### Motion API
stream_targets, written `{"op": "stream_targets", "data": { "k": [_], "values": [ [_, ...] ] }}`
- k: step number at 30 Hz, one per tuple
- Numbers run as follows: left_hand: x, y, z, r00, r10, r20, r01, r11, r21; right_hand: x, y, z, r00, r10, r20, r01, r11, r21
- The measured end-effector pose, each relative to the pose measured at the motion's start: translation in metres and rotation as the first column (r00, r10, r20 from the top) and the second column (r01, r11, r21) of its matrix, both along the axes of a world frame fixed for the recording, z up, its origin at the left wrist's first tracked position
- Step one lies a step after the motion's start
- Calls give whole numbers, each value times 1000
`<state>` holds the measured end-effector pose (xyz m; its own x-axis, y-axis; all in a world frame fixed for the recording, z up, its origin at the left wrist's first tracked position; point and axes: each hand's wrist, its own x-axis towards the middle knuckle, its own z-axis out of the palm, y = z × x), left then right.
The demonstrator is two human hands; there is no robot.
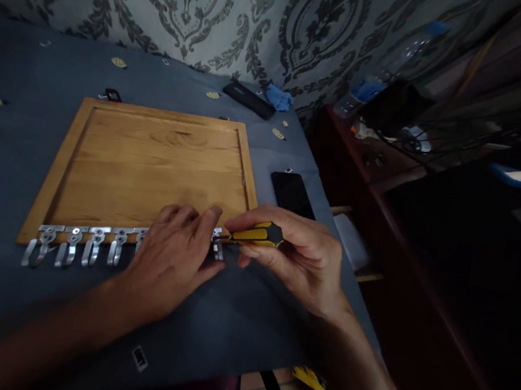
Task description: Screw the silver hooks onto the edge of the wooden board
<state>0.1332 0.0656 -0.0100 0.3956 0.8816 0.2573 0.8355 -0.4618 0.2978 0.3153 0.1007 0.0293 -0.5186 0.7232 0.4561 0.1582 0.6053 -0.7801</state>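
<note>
Metal hook rail [97,236], shiny w/ curved prongs, along near edge of framed wooden board [146,170], flat on blue-grey cloth [246,344]. Board: rectangular, recessed panel, visible grain + dark knot. R hand [304,258] grips yellow/blk screwdriver [259,234], tip at rail's R end. L hand [171,260] over rail; can't tell if gripping. Cloth's printed patches [139,358] unreadable.

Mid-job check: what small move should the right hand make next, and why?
Probably a gentle turn of the screwdriver: the right hand grips it, its tip points at the right end of the metal hook rail, and the left hand lies over the rail. Whether the tip is seated, I cannot tell.
</note>
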Motion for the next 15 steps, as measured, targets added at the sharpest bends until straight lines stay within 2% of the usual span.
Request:
{"op": "stream_targets", "data": {
  "k": [4, 7, 13, 15],
  "values": [
    [0, 0, 1, 1000, -2, 2, 2, 1000, -6, -8, -5, -9, 980, -200, -1, 198, 968, 154],
    [0, 0, 1, 1000, 5, -9, -5, 1000, -9, -13, -11, -14, 957, -289, -11, 283, 928, 240],
    [0, -1, 0, 1000, 14, 28, -13, 1000, -29, -6, -17, -25, 939, -326, -108, 342, 914, 218],
    [-1, -1, -1, 1000, 13, 27, -12, 1000, -23, 1, -21, -28, 943, -313, -113, 328, 930, 168]
  ]
}}
